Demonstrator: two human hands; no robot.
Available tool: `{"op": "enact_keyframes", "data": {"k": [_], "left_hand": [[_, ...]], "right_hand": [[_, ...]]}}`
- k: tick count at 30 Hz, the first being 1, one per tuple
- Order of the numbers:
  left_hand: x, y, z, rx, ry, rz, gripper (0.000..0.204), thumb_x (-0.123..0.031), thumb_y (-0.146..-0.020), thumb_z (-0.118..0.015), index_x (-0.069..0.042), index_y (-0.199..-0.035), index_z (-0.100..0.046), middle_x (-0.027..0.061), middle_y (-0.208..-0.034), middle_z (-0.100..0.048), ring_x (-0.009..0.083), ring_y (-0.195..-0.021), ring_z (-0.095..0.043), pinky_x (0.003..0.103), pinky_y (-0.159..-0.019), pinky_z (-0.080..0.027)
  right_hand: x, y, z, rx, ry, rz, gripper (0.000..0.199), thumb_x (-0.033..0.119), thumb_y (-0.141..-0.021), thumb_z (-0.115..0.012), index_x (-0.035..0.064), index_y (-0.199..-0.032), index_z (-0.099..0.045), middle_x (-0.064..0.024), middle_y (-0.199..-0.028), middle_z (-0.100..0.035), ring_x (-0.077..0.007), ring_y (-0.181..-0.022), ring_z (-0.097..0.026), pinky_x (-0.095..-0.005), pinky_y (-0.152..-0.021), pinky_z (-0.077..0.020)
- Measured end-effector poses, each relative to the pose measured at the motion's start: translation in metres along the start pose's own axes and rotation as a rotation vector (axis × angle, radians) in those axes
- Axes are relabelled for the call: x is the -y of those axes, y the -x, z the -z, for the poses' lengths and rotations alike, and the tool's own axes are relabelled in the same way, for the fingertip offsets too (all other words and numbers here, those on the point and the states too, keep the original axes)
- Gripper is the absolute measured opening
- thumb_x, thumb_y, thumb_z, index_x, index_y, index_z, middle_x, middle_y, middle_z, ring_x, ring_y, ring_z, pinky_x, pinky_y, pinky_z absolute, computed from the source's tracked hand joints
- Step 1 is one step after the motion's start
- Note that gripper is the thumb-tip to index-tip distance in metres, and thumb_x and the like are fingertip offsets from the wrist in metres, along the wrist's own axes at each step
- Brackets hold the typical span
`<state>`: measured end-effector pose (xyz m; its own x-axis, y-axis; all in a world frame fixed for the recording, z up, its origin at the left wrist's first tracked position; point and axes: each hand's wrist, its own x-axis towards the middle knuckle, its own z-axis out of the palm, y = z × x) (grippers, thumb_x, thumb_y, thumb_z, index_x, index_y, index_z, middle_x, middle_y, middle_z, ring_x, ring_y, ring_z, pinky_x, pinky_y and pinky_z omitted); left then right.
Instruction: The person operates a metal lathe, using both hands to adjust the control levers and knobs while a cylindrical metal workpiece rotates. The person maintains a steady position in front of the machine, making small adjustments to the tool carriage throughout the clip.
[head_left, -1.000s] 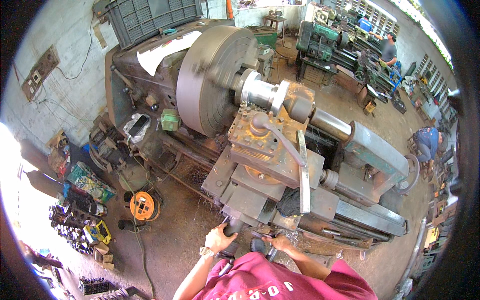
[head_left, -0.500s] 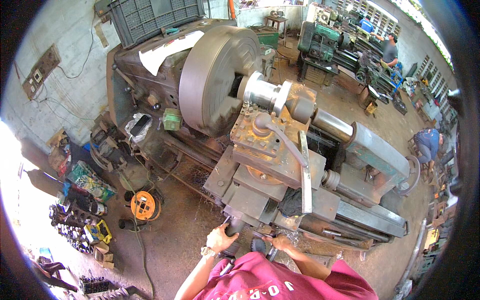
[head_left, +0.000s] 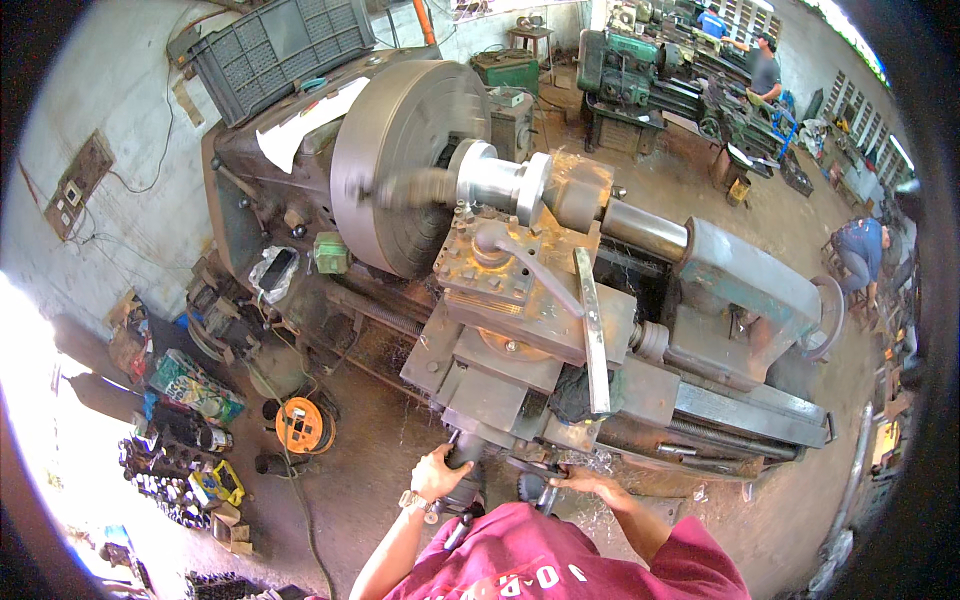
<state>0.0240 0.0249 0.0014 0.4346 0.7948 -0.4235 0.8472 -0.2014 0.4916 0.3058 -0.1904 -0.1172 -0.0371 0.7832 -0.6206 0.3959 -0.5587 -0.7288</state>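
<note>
Floor on the far left is littered with dark metal parts [head_left: 160, 460] and an orange cable reel [head_left: 299, 424] on grimy concrete. Moving in, the left hand [head_left: 437, 474] is clenched around a dark crank handle [head_left: 465, 462] at the front of the lathe carriage [head_left: 520, 360], wristwatch showing. Above it the big grey chuck [head_left: 400, 165] blurs as it spins a bright, smooth steel workpiece [head_left: 505, 185], right beside the rusty square tool post [head_left: 495, 265]. To do this well, I'd say turn that crank slow and even, eyes on the cut, sleeves clear. Next over, the right hand [head_left: 585, 485] rests on a second control [head_left: 545, 492]; whether it grips, I cannot tell. Curly silver swarf [head_left: 600, 462] lies there, and the green-grey tailstock [head_left: 745, 285] sits far right, blocky and worn.
</note>
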Motion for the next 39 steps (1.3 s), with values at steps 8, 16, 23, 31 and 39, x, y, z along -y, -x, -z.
{"op": "enact_keyframes", "data": {"k": [8,16,23,31,39], "left_hand": [[0.005,-0.003,-0.004,0.012,0.000,-0.005,0.069,-0.057,-0.075,-0.073,-0.008,-0.123,-0.065,0.0204,-0.111,-0.071,0.0370,-0.102,-0.069,0.045,-0.089,-0.055],[0.002,-0.001,-0.003,0.000,0.004,-0.005,0.069,-0.057,-0.075,-0.073,-0.007,-0.121,-0.065,0.0204,-0.112,-0.070,0.0368,-0.103,-0.069,0.045,-0.089,-0.054],[0.002,-0.001,-0.001,0.004,0.015,-0.002,0.070,-0.058,-0.074,-0.072,-0.008,-0.122,-0.065,0.0205,-0.111,-0.071,0.0372,-0.101,-0.069,0.045,-0.089,-0.054],[0.004,-0.002,-0.002,0.017,0.006,-0.003,0.070,-0.058,-0.075,-0.072,-0.008,-0.125,-0.064,0.0204,-0.111,-0.071,0.0368,-0.102,-0.069,0.045,-0.089,-0.054],[0.003,-0.001,0.000,0.015,0.018,0.004,0.070,-0.057,-0.075,-0.071,-0.009,-0.126,-0.064,0.0201,-0.111,-0.071,0.0362,-0.102,-0.069,0.045,-0.090,-0.055]], "right_hand": [[-0.007,0.004,-0.001,0.028,-0.109,-0.195,0.089,0.072,-0.080,-0.065,-0.0008,-0.132,-0.057,-0.0166,-0.093,-0.070,-0.0267,-0.093,-0.066,-0.0420,-0.083,-0.0500],[-0.011,-0.007,-0.020,-0.172,-0.043,-0.144,0.081,0.071,-0.078,-0.066,0.0065,-0.127,-0.064,-0.0199,-0.098,-0.070,-0.0317,-0.092,-0.066,-0.0429,-0.084,-0.0491],[0.001,-0.003,-0.015,-0.203,-0.074,-0.093,0.082,0.071,-0.078,-0.065,0.0012,-0.122,-0.066,-0.0238,-0.105,-0.070,-0.0363,-0.102,-0.067,-0.0440,-0.090,-0.0482],[-0.003,-0.011,-0.018,-0.206,-0.102,-0.115,0.076,0.063,-0.079,-0.072,0.0001,-0.121,-0.066,-0.0203,-0.112,-0.070,-0.0329,-0.106,-0.065,-0.0424,-0.092,-0.0475],[-0.032,-0.029,-0.026,-0.156,-0.158,-0.131,0.078,0.059,-0.080,-0.074,0.0008,-0.130,-0.060,-0.0193,-0.129,-0.064,-0.0298,-0.120,-0.058,-0.0384,-0.105,-0.0416]]}}
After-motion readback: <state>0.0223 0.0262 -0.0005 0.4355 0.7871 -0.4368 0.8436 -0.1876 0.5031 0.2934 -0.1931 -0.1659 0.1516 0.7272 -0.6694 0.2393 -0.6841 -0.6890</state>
